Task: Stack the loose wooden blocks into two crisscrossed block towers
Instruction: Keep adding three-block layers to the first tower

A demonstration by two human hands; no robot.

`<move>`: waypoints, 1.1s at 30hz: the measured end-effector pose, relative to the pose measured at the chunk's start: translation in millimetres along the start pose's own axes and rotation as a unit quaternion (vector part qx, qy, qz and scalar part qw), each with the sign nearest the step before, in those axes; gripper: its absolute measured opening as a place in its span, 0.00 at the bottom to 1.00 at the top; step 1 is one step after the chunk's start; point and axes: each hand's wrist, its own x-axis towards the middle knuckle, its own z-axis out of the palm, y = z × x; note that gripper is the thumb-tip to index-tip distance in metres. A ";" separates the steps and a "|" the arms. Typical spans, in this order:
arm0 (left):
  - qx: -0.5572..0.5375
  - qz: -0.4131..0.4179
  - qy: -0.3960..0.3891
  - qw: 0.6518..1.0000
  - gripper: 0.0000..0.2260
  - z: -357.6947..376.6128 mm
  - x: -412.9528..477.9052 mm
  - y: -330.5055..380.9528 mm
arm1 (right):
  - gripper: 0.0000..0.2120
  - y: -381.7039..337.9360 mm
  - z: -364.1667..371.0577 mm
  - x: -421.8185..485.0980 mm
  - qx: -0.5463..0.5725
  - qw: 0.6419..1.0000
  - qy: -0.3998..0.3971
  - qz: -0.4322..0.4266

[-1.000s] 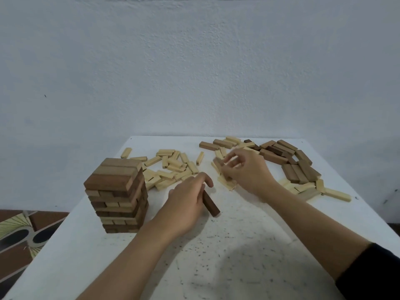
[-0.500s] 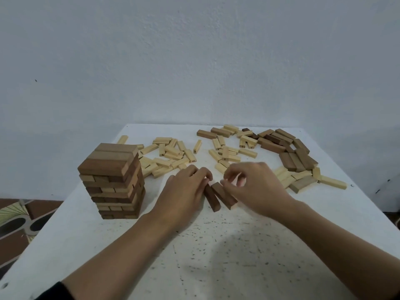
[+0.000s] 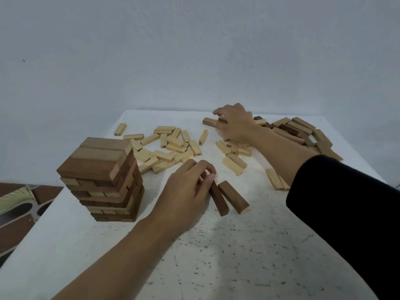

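A crisscrossed tower (image 3: 104, 180) of brown and pale blocks stands at the left of the white table (image 3: 227, 256). My left hand (image 3: 186, 195) pinches the far end of a dark brown block (image 3: 218, 199) lying on the table. A second brown block (image 3: 233, 197) lies right beside it. My right hand (image 3: 234, 124) reaches to the far side, fingers curled over a brown block (image 3: 208, 121) at the edge of the loose pile. Whether it grips that block I cannot tell.
Small pale blocks (image 3: 171, 146) lie scattered behind the tower and mid-table. Larger brown blocks (image 3: 303, 135) are heaped at the far right. Two pale blocks (image 3: 275, 178) lie under my right forearm. The table's left edge drops to a patterned floor (image 3: 19, 202).
My right hand let go of the second brown block beside the first and moved away to the far pile. My left hand stayed on its block.
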 end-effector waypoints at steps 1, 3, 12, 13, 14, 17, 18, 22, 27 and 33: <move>-0.002 -0.001 0.002 1.000 0.06 -0.3 0.5 0.0 | 0.19 -0.7 4.0 5.1 -0.007 1.000 -0.011 -0.002; -0.003 -0.004 0.000 1.000 0.05 -1.4 0.3 -0.3 | 0.18 -2.7 12.5 11.1 -0.025 1.000 -0.004 -0.008; 0.011 0.003 -0.009 1.000 0.06 1.9 -2.9 -7.6 | 0.11 -5.8 28.9 10.2 -0.021 0.995 0.096 -0.011; 0.011 0.003 -0.010 1.000 0.07 2.4 -2.9 -8.2 | 0.11 -5.5 28.1 7.6 -0.004 0.995 0.100 -0.005; 0.011 0.005 -0.009 1.000 0.07 3.0 -2.5 -8.8 | 0.11 -4.7 26.4 4.3 0.024 0.994 0.106 0.001; 0.014 0.009 -0.012 1.000 0.12 3.3 -1.2 -10.4 | 0.12 -2.2 20.3 -10.6 0.131 0.983 0.130 -0.001; 0.016 0.007 -0.017 1.000 0.15 3.3 -1.3 -10.5 | 0.12 -2.0 17.6 -18.3 0.152 0.978 0.140 -0.011; 0.032 0.004 -0.030 0.999 0.22 2.0 -2.6 -9.9 | 0.12 -5.0 1.5 -55.2 0.226 0.960 0.167 -0.015; 0.036 0.002 -0.044 0.998 0.24 0.6 -3.5 -6.4 | 0.07 -13.4 -15.0 -113.7 0.292 0.949 0.121 0.005; 0.017 0.001 -0.057 0.998 0.23 -0.5 -6.2 -5.0 | 0.07 -16.6 -12.5 -169.6 0.252 0.965 0.072 0.021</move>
